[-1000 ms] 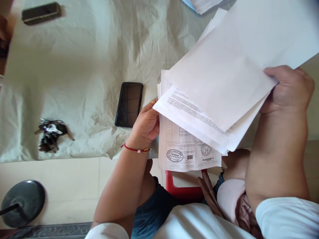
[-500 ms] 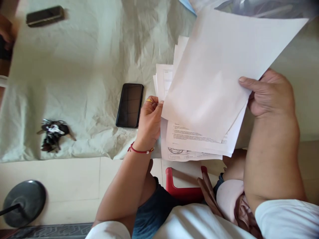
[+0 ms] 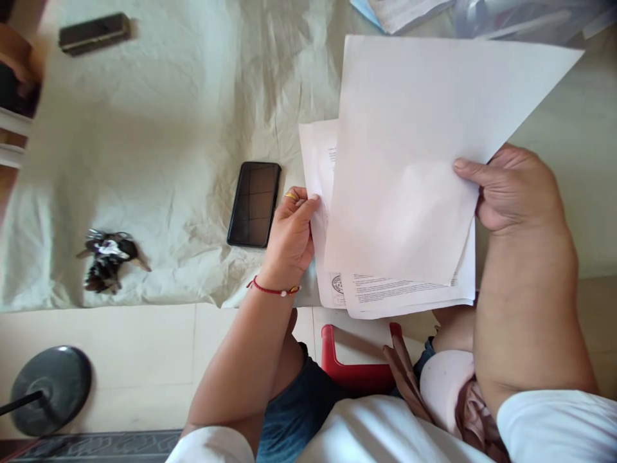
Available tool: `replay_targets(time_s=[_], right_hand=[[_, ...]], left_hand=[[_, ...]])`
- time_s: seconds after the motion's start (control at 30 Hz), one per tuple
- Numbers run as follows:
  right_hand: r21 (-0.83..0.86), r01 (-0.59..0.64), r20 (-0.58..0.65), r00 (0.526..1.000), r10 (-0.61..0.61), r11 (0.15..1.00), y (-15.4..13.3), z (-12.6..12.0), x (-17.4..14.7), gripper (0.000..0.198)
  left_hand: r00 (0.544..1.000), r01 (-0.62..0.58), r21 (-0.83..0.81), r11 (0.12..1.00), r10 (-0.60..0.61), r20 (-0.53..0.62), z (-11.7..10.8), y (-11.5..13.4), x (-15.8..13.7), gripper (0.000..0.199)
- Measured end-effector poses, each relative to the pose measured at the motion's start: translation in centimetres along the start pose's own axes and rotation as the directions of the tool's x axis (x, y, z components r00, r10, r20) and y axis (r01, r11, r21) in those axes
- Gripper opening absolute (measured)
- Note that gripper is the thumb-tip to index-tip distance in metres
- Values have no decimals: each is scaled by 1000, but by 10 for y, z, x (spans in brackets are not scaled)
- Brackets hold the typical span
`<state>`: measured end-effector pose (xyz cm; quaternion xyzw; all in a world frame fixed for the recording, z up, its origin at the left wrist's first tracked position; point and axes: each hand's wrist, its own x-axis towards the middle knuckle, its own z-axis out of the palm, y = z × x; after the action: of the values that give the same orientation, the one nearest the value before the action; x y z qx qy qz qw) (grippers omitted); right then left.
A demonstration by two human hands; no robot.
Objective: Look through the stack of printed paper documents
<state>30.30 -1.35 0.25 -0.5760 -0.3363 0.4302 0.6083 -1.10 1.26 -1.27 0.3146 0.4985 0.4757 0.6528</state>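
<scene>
My right hand [image 3: 511,186] grips a blank-faced sheet of paper [image 3: 405,154] by its right edge, thumb on top. Beneath it lie printed sheets [image 3: 409,294] with lines of text along their lower edge. My left hand [image 3: 294,228], wearing a gold ring and a red bracelet, pinches the left edge of a printed paper [image 3: 315,148]. A round stamp mark [image 3: 336,284] shows near that paper's bottom. How many sheets each hand holds I cannot tell. Left of my left hand, a black smartphone [image 3: 254,204] lies face up on the cloth-covered table.
A bunch of keys [image 3: 110,257] lies near the front left edge of the greenish table cover [image 3: 178,161]. A dark oblong case [image 3: 95,33] rests at the far left. Papers [image 3: 405,13] and a clear plastic item [image 3: 520,16] are at the back. Below stands a red stool [image 3: 357,373].
The large blank sheet has turned more upright, its top left corner swinging left. The sheets under it have shifted lower right, away from the left-hand paper. My left hand keeps its pinch.
</scene>
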Motion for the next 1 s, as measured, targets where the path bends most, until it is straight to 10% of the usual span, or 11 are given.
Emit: replay_targets(time_s=[0.4,0.57,1.0], right_hand=[[55,82,-72,994,-78,995,18,-6,13,55],[54,71,-60,996,-68,996,15,-2,10,53],[18,53,-44,998,-52,998,17,7,4,36]], left_hand=[[954,-280,65,958,285,-95,2,-8,-1,54],[984,-172,65,983,174,-32,5,-4,-4,15],[981,-156,69,985,163,-107,8,-3,-3,44]])
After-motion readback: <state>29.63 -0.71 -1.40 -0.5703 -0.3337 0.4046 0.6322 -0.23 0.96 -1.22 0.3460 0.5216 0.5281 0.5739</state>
